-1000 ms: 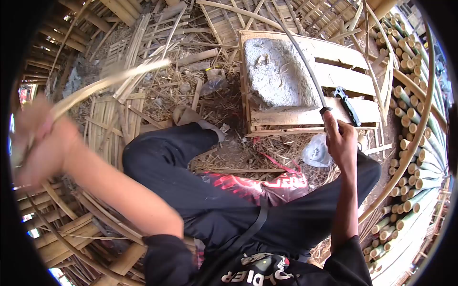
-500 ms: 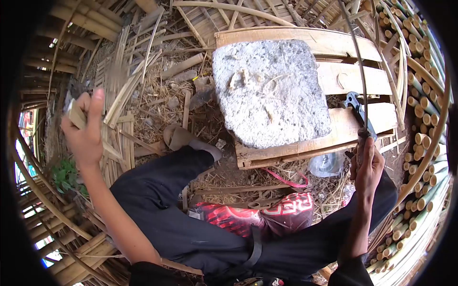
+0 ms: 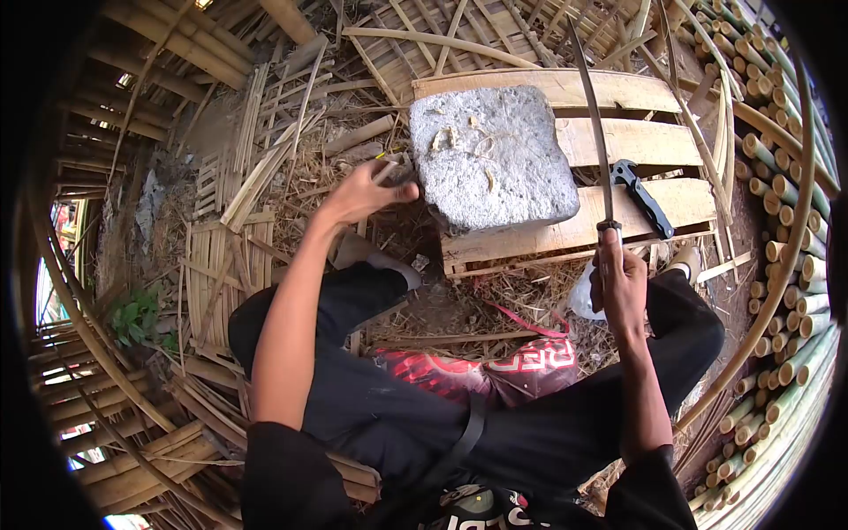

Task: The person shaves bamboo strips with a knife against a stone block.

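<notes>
My right hand [image 3: 622, 281] is wrapped round the handle of a long blade [image 3: 594, 106], which points up and away over the slatted wooden platform [image 3: 629, 141]. At the left edge of the grey stone block [image 3: 495, 159], my left hand [image 3: 367, 190] has its thumb and fingers apart. A short pale piece [image 3: 385, 171] shows by its fingers; whether it is held is unclear. Thin pale shavings [image 3: 477, 143] lie on top of the block. A dark folding tool [image 3: 643, 199] rests on the platform, right of the blade.
Cut bamboo poles [image 3: 782, 309] are stacked along the right side. Split bamboo strips [image 3: 274, 159] and dry shavings cover the ground at the left. A red and black cloth [image 3: 530, 367] lies between my legs, and a clear plastic bag [image 3: 583, 293] sits below the platform.
My left hand has moved from the far left to the block's left edge. The long pale strip it held a second ago no longer shows in it. The blade has stayed in my right hand.
</notes>
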